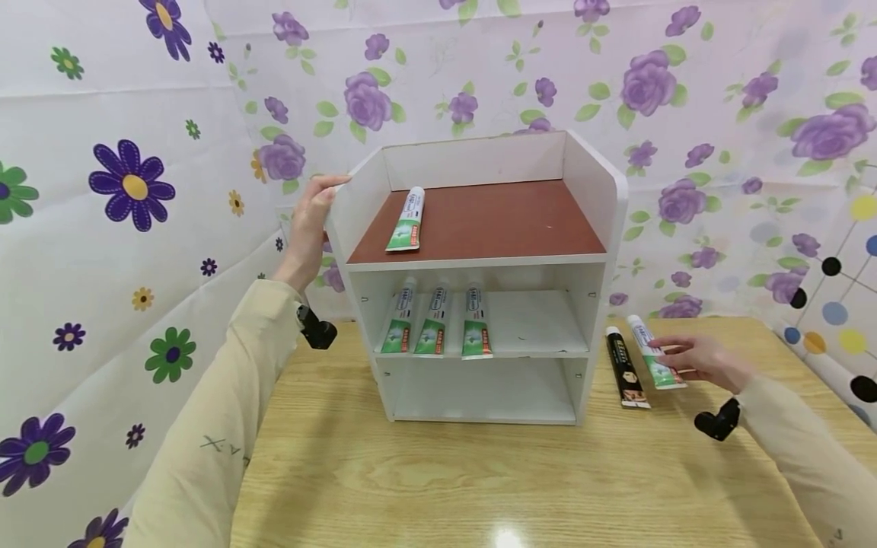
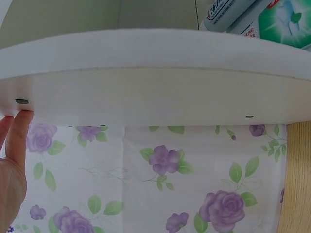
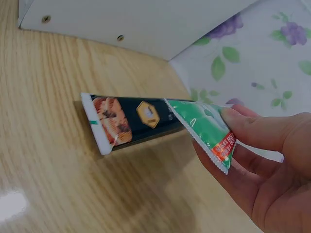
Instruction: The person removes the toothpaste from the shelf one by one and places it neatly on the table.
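My left hand rests against the upper left side of a small white shelf unit. In the left wrist view, its visible fingers lie fairly straight against the outer panel. To the right of the unit, my right hand pinches a green-and-white toothpaste tube between thumb and fingers, near its flat crimped end. That tube slants over the wooden table, cap end away from me. Just left of it lies a black toothpaste tube with a hexagon emblem; the held tube partly covers it in the right wrist view.
One green-and-white tube lies on the unit's brown top. Three similar tubes, including a rightmost one, lie side by side on the middle shelf. Flowered cloth hangs behind and at the left of the wooden table.
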The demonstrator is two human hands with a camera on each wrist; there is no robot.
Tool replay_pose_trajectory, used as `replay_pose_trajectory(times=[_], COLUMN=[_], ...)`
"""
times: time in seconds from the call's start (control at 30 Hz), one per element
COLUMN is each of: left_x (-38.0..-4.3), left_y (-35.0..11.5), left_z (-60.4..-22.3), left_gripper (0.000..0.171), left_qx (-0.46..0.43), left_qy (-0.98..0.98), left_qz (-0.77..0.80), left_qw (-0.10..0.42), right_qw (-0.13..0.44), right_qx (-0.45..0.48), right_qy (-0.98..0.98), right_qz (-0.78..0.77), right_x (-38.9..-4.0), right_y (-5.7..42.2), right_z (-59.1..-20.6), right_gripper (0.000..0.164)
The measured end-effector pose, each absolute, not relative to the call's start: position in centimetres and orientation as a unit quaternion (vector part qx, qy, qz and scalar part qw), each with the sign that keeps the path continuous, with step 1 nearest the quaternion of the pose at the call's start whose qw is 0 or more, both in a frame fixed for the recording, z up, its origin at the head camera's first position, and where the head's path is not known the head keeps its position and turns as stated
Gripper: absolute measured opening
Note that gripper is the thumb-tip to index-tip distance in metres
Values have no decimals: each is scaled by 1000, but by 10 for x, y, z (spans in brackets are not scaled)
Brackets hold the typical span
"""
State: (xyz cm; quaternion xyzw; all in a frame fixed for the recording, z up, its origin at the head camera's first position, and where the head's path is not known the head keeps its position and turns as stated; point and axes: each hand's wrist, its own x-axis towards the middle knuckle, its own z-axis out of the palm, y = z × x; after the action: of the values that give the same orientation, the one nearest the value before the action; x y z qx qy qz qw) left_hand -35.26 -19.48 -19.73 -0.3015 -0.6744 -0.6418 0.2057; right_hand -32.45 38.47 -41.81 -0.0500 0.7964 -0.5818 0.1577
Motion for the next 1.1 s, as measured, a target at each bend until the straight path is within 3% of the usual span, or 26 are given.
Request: replay_pose_trajectory(times=[0.5, 1.1], left_x=[-352, -356], left_y=[-194, -194], left_z=[-197, -198], left_gripper=[37, 35], left_qx=[-301, -298], left_qy=[-676, -671], left_qz=[-639, -646], left_qw=[209, 209], right_qw=[152, 104], right_qx=[-15, -8], right_qy=[804, 831], right_qz=[-575, -546], right_x=[-327, -329], right_y=[381, 371], right_z=[-454, -457], right_gripper=[51, 48])
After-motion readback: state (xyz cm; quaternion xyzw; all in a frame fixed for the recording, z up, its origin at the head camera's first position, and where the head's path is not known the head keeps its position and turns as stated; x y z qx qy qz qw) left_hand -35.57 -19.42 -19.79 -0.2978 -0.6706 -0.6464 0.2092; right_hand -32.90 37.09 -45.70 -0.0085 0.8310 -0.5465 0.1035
